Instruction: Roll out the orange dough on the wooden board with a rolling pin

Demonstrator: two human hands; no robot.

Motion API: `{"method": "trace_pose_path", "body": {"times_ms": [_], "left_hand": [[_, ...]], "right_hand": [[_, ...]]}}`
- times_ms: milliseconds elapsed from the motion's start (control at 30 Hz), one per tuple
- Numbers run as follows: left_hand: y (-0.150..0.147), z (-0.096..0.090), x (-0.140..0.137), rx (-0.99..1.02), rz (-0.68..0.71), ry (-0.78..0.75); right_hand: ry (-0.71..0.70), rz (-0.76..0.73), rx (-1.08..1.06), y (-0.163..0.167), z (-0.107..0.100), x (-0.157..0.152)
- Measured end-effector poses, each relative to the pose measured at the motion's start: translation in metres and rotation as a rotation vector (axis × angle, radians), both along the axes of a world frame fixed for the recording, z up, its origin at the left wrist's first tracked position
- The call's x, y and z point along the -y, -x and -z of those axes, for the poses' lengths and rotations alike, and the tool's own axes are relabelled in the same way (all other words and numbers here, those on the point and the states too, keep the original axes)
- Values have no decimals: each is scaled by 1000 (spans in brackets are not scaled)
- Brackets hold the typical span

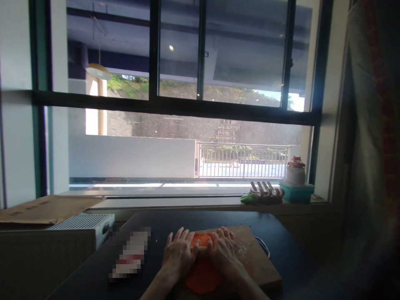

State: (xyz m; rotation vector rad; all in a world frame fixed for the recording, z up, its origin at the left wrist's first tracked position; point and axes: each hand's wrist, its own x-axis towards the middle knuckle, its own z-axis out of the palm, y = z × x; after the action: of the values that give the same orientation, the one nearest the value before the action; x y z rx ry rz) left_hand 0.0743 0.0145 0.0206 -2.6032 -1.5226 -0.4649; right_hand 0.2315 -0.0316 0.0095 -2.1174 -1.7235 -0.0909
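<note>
A flat sheet of orange dough (204,277) lies on a wooden cutting board (259,266). Across it runs a pale rolling pin (203,248), of which only a short stretch shows between my hands. My left hand (181,250) rests on the pin's left part, fingers stretched forward and slightly spread. On the right part lies my right hand (223,248), also with its fingers extended. Both thumbs point inward, close to the middle of the pin. The pin's ends are hidden under my hands. More dough shows beyond the pin.
The board sits on a dark table (150,275); a metal handle (263,246) juts from its right side. A blurred-out pale object (131,254) lies at left. On the windowsill stand a rack (267,191), a green cloth (249,198) and a teal box (296,191) bearing a bottle (295,173).
</note>
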Motion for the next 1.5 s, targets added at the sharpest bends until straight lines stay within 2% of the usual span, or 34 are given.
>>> {"method": "trace_pose_path", "body": {"times_ms": [400, 500, 700, 800, 967, 1133, 1233, 1500], "left_hand": [[-23, -14, -47, 21, -65, 142], [-21, -10, -41, 26, -54, 130], [-5, 2, -10, 42, 0, 14], [-2, 3, -2, 39, 11, -4], [-10, -3, -15, 57, -10, 49], [-21, -7, -39, 61, -38, 88], [-23, -7, -42, 63, -39, 92], [-3, 0, 1, 78, 43, -12]], "right_hand": [[108, 43, -32, -18, -17, -50], [90, 34, -21, -17, -13, -46], [11, 8, 25, -7, -2, -14], [7, 4, 36, -4, 0, -5], [19, 12, 29, -8, -5, -19], [111, 55, -9, -16, -13, -42], [121, 56, -21, -17, -15, -43], [41, -5, 111, -5, -7, 3]]}}
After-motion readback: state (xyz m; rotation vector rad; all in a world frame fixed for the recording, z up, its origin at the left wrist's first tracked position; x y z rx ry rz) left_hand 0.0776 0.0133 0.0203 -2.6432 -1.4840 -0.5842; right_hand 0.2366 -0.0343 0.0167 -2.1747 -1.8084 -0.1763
